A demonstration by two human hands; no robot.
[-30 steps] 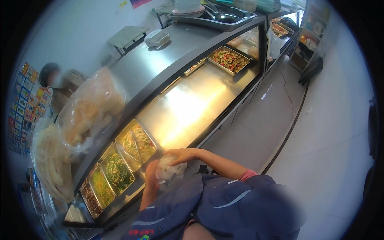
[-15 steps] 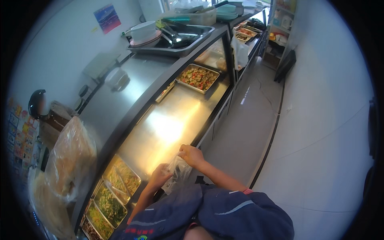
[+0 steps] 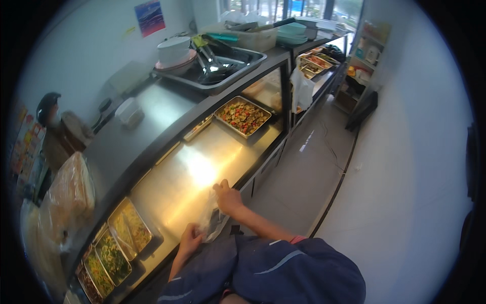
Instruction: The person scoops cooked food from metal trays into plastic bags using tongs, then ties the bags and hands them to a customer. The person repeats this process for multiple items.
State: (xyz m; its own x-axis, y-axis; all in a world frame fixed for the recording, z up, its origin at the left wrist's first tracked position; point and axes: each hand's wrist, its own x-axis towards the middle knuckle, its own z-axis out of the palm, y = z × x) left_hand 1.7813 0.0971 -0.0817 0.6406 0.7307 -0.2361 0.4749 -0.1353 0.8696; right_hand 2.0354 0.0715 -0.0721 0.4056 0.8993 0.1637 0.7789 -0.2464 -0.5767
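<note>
Both my hands pinch a clear plastic bag (image 3: 210, 219) at the counter's front edge.

My left hand (image 3: 190, 239) grips its lower end with curled fingers; my right hand (image 3: 228, 197) pinches the top. Bare steel counter (image 3: 172, 187) stretches ahead between the near food trays (image 3: 121, 238) and a far vegetable tray (image 3: 243, 115); open floor (image 3: 304, 172) lies to my right.

Premises: a food-service counter, likely a canteen or small eatery. A long steel serving counter (image 3: 177, 177) holds metal trays of cooked dishes (image 3: 244, 115) at its far end, more trays (image 3: 119, 238) at its near end, and stacked bowls (image 3: 174, 50) above it.
</note>
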